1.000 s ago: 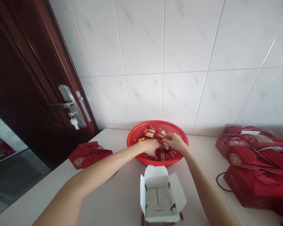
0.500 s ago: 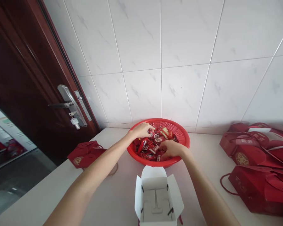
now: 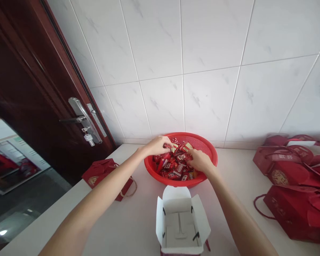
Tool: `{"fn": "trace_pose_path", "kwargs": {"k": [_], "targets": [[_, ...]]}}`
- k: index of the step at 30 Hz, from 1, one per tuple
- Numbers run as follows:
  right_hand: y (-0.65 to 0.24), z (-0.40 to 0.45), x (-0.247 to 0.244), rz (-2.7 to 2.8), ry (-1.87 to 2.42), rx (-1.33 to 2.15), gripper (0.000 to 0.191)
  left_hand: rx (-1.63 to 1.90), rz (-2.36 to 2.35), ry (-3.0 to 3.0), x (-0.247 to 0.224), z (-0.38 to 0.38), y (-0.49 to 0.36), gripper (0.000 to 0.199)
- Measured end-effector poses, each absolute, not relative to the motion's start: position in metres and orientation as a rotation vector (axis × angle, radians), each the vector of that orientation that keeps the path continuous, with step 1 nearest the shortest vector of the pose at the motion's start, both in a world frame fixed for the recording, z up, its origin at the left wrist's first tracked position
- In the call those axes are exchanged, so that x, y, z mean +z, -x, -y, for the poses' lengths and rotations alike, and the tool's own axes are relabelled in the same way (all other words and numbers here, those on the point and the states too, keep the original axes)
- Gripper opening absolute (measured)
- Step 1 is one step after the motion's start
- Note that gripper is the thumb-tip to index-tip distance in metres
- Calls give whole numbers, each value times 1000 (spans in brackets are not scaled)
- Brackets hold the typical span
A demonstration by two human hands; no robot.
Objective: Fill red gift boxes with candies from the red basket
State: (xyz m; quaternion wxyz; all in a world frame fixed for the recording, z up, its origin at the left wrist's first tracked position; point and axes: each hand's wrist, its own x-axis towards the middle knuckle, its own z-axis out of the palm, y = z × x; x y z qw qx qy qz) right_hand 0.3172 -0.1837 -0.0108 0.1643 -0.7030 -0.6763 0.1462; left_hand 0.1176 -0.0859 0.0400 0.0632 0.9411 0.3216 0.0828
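Observation:
A round red plastic basket [image 3: 213, 156] holds a heap of small wrapped candies [image 3: 177, 169], mostly red, with a few gold ones. Over the left part of the heap is my left hand [image 3: 160, 145], its fingers curled on a red wrapped candy. My right hand [image 3: 200, 160] reaches in from the right with bent fingers closed among the candies; its fingertips are partly hidden. In front of the basket stands an open box [image 3: 180, 227], white inside, its flaps spread. Only the white base and dark slot tabs show inside it.
A closed red gift box [image 3: 101, 173] with a rope handle lies at the table's left, behind my left forearm. Several red boxes [image 3: 290, 211] crowd the right side. A tiled wall [image 3: 210, 103] rises behind the table; a dark door [image 3: 42, 89] with keys stands left.
My right hand has moved back and slightly right, off the front candies. My left hand has shifted slightly left. The view has shifted a little.

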Motion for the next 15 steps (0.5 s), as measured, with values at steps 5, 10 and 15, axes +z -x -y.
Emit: {"fn": "trace_pose_path", "kwargs": {"k": [5,10,15], "targets": [[-319,183,-12,1672,2096,249,49,-397,-840,-2728,24,121,-143,29],[-319,182,-16,1635,2057,322,59,-557,-1154,-2667,13,133,-154,95],[-320,183,-15,1655,2033,353,38,-606,-1233,-2616,1,131,-157,112]]}}
